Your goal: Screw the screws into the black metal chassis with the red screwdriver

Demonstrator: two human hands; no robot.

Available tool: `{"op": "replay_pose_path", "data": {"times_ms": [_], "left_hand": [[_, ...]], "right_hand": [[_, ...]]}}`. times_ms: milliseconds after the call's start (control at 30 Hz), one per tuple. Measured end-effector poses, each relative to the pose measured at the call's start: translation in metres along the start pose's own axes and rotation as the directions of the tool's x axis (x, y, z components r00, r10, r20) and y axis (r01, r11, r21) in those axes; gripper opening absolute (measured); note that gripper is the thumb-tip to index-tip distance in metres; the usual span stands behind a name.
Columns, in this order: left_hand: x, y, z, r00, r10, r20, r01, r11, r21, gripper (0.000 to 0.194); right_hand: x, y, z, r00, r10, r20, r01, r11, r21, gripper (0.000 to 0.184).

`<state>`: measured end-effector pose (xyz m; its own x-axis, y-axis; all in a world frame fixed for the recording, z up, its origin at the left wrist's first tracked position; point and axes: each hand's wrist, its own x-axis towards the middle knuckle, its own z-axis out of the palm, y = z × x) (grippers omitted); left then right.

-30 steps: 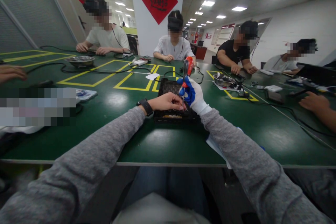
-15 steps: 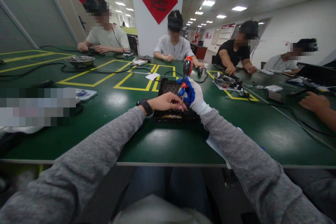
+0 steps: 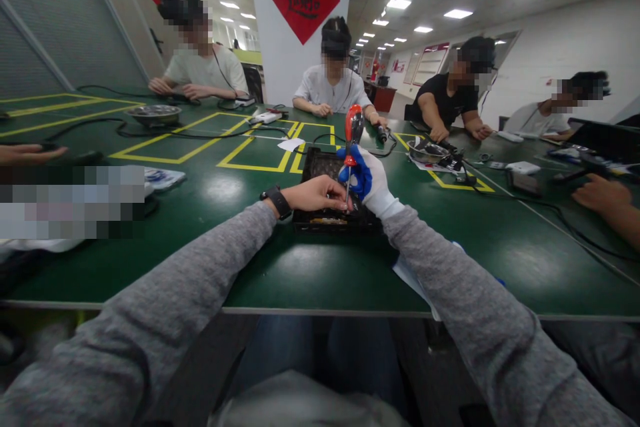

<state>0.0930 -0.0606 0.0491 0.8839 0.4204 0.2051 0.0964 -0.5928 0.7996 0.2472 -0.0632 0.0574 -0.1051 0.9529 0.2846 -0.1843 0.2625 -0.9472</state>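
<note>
Green counter [image 3: 310, 273]: right fingers [image 3: 345, 174] grip a screwdriver [image 3: 355, 125] (best kept upright); left fingers [image 3: 336, 201] near its tip, hold unclear.

The left hand [image 3: 320, 193] bends inward, low beside the curled right hand [image 3: 373, 177].

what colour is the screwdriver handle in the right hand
The screwdriver handle is red and black, best seen in the head view.

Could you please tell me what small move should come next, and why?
Probably a slight turn of the screwdriver: the gloved right hand grips it nearly upright, its shaft reaching down beside the bare left hand at the black case.
</note>
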Motion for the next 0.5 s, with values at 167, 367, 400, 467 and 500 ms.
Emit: {"op": "replay_pose_path", "data": {"times_ms": [167,367,400,467,500], "left_hand": [[0.0003,-0.0023,-0.0006,1.0,-0.02,-0.013,0.02,0.999,0.032,0.026],[0.0012,-0.0043,-0.0012,0.998,-0.056,-0.041,0.059,0.995,0.084,0.03],[0.0013,-0.0042,-0.0013,0.997,-0.064,-0.044,0.068,0.994,0.08,0.031],[0.0014,-0.0038,-0.0014,0.996,-0.07,-0.053,0.075,0.994,0.08,0.032],[0.0014,-0.0036,-0.0015,0.996,-0.068,-0.059,0.073,0.994,0.086,0.032]], "right_hand": [[-0.0031,-0.0016,-0.0004,0.999,-0.031,0.019,0.029,0.996,0.081,0.055],[-0.0022,-0.0001,0.0015,1.0,-0.015,-0.006,0.015,0.997,0.071,0.053],[-0.0019,0.0001,0.0016,1.0,-0.013,-0.005,0.013,0.998,0.069,0.053],[-0.002,0.0005,0.0016,1.0,-0.023,-0.001,0.023,0.997,0.072,0.054],[-0.0025,0.0006,0.0014,0.999,-0.036,-0.003,0.036,0.997,0.074,0.054]]}}
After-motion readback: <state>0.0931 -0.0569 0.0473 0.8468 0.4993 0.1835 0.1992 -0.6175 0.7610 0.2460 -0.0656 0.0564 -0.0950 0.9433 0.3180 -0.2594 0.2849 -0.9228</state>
